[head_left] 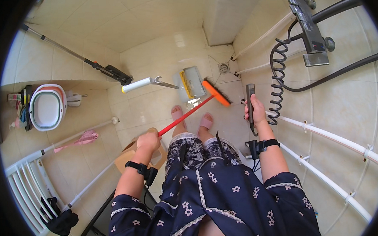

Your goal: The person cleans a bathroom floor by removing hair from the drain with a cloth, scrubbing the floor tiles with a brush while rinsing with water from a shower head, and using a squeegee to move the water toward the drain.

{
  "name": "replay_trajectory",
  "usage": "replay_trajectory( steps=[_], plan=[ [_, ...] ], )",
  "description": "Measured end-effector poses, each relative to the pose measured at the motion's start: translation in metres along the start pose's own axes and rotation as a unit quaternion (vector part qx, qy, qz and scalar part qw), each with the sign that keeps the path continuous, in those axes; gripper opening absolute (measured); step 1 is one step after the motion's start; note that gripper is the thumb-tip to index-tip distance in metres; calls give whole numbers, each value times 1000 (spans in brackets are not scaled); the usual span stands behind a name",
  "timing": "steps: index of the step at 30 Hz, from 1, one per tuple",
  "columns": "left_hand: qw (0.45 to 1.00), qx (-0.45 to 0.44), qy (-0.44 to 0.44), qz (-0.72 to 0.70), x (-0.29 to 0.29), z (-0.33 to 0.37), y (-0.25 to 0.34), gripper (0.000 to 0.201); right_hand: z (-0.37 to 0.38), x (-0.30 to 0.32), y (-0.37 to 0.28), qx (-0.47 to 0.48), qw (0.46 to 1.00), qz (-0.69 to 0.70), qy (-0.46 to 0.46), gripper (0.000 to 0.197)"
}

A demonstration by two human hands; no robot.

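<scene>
My left hand (148,140) is wrapped round the red handle of a broom (185,116). The broom's orange head (216,94) with dark bristles is out in front of my feet, its handle slanting up from lower left to right. My right hand (258,109) grips a dark grey handheld sprayer (250,104), pointed away from me. A black coiled hose (278,75) hangs close beside this hand. To the left of the broom head is a grey dustpan (194,75) with a yellow toothed strip (185,84); its pole ends in a white grip (138,85).
A floor drain (223,68) lies in the far right corner. White pipes (337,140) run along the right wall below a dark shower fixture (311,36). At left are a mop (110,71), folding basins (48,108) and a white rack (29,186). A brown box-like object (127,157) stands beside my left forearm.
</scene>
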State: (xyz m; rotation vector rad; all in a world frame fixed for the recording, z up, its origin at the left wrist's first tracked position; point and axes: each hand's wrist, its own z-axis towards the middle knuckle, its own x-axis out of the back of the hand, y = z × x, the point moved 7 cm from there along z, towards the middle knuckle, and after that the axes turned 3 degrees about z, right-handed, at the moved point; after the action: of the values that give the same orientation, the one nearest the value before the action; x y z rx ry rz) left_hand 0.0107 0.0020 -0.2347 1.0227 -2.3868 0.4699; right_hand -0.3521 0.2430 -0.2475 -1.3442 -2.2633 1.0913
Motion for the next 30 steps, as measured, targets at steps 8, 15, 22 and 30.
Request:
replay_trajectory(
  steps=[8,15,22,30],
  plan=[
    [999,0,-35,-20,31,-16,-13,33,-1,3,7,-9,999,-48,-3,56],
    [999,26,-45,14,39,-7,-23,33,8,-17,9,-33,999,-20,0,58],
    [999,12,-36,38,55,1,-28,32,8,-40,-2,-43,999,9,0,61],
    [998,-37,-21,50,86,10,-38,32,8,-64,-12,-51,998,-24,18,60]
  ],
)
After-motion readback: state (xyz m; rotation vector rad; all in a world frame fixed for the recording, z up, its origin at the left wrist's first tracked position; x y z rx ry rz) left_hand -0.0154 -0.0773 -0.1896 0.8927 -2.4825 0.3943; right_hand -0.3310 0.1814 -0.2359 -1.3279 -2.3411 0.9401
